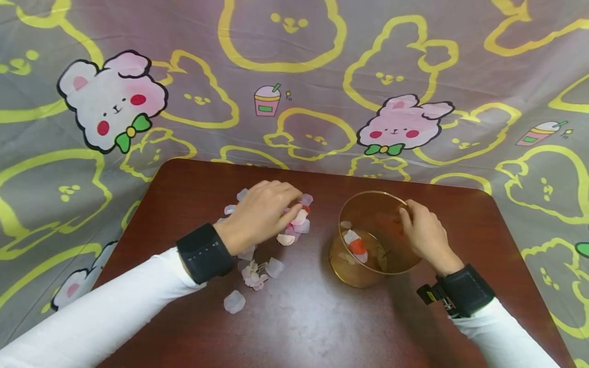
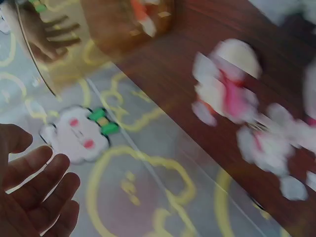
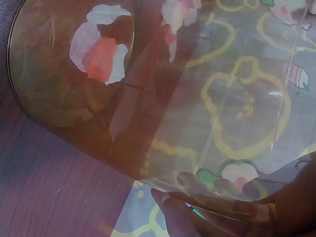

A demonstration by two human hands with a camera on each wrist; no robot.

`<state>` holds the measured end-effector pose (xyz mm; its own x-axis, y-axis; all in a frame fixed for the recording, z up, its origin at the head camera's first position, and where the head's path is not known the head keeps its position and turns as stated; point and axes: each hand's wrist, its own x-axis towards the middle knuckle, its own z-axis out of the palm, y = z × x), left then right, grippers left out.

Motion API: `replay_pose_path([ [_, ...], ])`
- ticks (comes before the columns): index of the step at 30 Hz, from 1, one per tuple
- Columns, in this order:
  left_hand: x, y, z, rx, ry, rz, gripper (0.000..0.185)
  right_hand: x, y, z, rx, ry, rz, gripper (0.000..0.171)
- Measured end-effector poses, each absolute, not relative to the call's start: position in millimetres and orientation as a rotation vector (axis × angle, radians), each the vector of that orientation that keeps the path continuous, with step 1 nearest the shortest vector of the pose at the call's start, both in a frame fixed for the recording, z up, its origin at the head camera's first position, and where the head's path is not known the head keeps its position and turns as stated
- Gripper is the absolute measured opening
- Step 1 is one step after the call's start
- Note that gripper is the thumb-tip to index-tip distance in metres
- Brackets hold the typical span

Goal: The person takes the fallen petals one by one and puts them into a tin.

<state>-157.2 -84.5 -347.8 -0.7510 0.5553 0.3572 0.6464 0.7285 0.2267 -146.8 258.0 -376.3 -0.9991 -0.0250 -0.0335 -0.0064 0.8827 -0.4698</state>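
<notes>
My left hand [image 1: 264, 212] hovers at the heap of artificial petals [image 1: 300, 219], its fingers loosely bent. In the left wrist view those fingers [image 2: 52, 180] hold nothing, and the petals [image 2: 229, 94] lie apart from them. With my right hand [image 1: 428, 230] I grip the rim of a clear amber bucket [image 1: 346, 270], thumb on one side of the wall and fingers on the other. White and orange-red petals [image 1: 357, 247] lie at the bottom of the bucket, seen through its wall as petals [image 3: 101, 59] in the right wrist view.
Beside the left forearm lie a small pale pink flower cluster [image 1: 254, 276] and a loose white petal [image 1: 234, 302]. More pale petals [image 1: 230, 209] sit beyond the left hand. All rest on a dark reddish-brown table [image 1: 303, 327], backed by a cartoon-printed curtain [image 1: 313, 92].
</notes>
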Motion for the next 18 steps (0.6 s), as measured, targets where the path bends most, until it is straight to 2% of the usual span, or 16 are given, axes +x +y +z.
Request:
replay_pose_path([
  [8,-163.7,-145.9,-360.5,-0.712,-2.827,-0.413,0.027,-146.5,257.0,-375.6,-0.022,3.012,-0.743,0.028],
  [18,-182.5,-210.4,-397.2,-0.529,-2.985,-0.308,0.022,-146.8,256.1,-375.1,-0.029,3.017,-0.741,0.028],
])
